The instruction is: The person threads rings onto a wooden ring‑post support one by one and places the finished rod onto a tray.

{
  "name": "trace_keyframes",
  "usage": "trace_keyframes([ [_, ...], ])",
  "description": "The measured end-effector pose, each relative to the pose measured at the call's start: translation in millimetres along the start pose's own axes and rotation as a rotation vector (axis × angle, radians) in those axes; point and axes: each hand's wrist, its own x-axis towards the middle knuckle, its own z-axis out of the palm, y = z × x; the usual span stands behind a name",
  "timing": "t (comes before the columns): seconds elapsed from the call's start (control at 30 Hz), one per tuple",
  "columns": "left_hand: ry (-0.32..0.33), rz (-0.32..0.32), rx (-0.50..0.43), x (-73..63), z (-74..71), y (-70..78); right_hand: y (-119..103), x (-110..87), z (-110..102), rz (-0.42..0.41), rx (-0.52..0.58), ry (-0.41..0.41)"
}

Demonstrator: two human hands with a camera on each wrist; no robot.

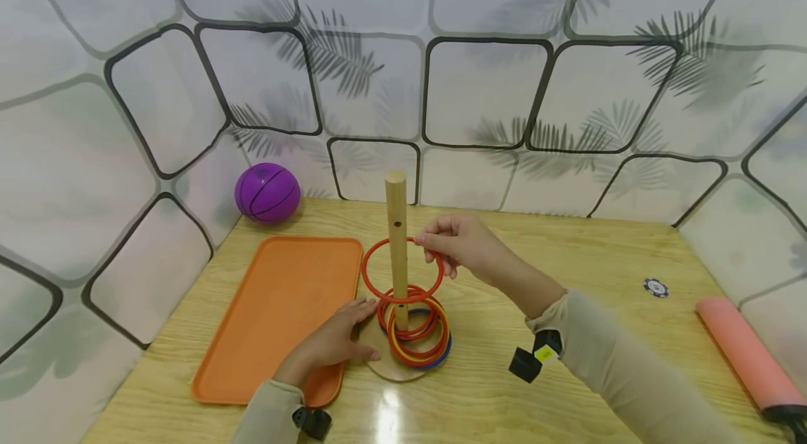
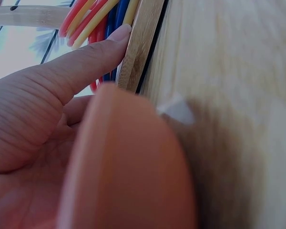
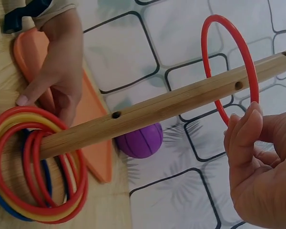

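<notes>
A wooden post stands upright on a round wooden base. My right hand pinches a red ring by its edge, and the ring encircles the post partway up, above the pile. Around the post's foot lie several stacked red, yellow and blue rings, some leaning off-centre. My left hand is beside the base with its fingers spread and holds nothing. In the left wrist view its thumb touches the edge of the base.
An orange tray lies left of the base, partly under my left hand. Behind it sits a purple ball. A poker chip and a pink pump-like cylinder are on the table's right side. Patterned fabric walls surround the table.
</notes>
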Motion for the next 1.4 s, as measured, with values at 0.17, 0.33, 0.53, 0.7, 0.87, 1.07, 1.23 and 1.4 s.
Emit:
trace_keyframes([
  [0.17,-0.012,-0.025,-0.006,0.8,0.6,-3.2,30,0.4,2,0.033,0.018,-0.01],
  [0.33,-0.012,-0.018,0.0,1.5,1.1,-5.3,59,-0.4,4,0.06,0.048,-0.009],
  [0.53,-0.011,-0.006,0.024,3.0,1.5,-6.5,90,-5.3,4,0.085,0.021,-0.005],
  [0.7,-0.005,-0.005,0.028,3.2,1.4,-7.2,105,-9.2,2,0.096,0.022,-0.002],
  [0.87,-0.004,-0.004,0.023,3.1,1.1,-6.3,114,-13.4,1,0.103,0.042,-0.017],
  [1.07,-0.011,0.002,0.019,3.0,2.3,-7.3,128,-19.3,-5,0.111,0.031,-0.035],
  [1.23,-0.01,0.003,0.022,3.4,3.1,-8.8,132,-23.7,-18,0.097,0.038,-0.018],
  [1.4,-0.007,0.001,0.021,3.3,3.2,-9.3,125,-26.4,-27,0.067,0.034,-0.006],
])
